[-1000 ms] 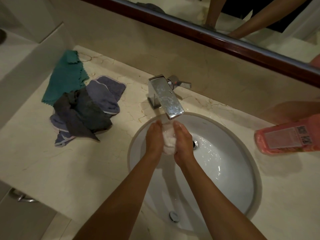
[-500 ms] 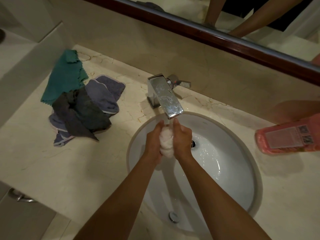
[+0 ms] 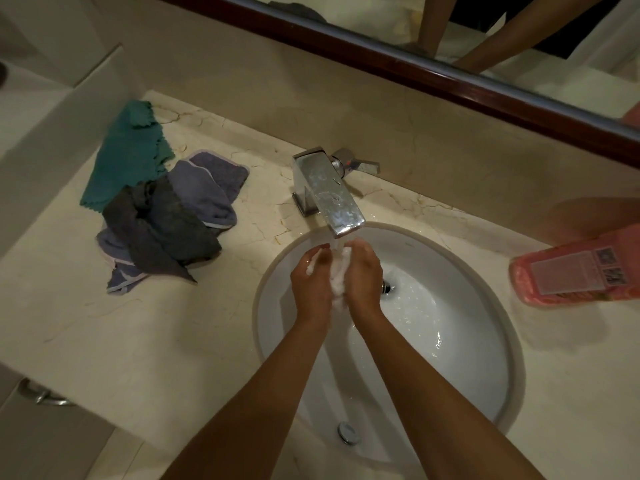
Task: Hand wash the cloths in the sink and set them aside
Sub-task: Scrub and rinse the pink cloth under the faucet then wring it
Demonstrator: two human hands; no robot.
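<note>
Cloths awaiting or finished with washing lie heaped at the left of the desk [image 3: 104, 341]: a teal cloth [image 3: 130, 152] at the far end, a lilac cloth [image 3: 207, 188] beside it, and a dark grey cloth [image 3: 162, 230] draped over both; whether they are washed cannot be told. To their right stands the chrome tap [image 3: 329, 195], its stream falling into the white sink [image 3: 485, 358]. Directly under the spout, the left hand [image 3: 310, 289] and the right hand [image 3: 363, 278] face each other, fingers curled, with a small white cloth [image 3: 337, 282] bunched and squeezed between the palms; a fold of it shows past the left fingers. Water pools around the drain [image 3: 388, 287], just right of the hands. At the far right a pink bottle [image 3: 575, 271] lies on its side on the desk, well apart from the sink's contents. The step in hand appears to be rinsing or scrubbing this cloth. To do it well, keep the bundle in the stream, knead and turn it so all folds are flushed, hold it low over the sink to limit splashing onto the desk, and wring firmly before setting it aside.
</note>
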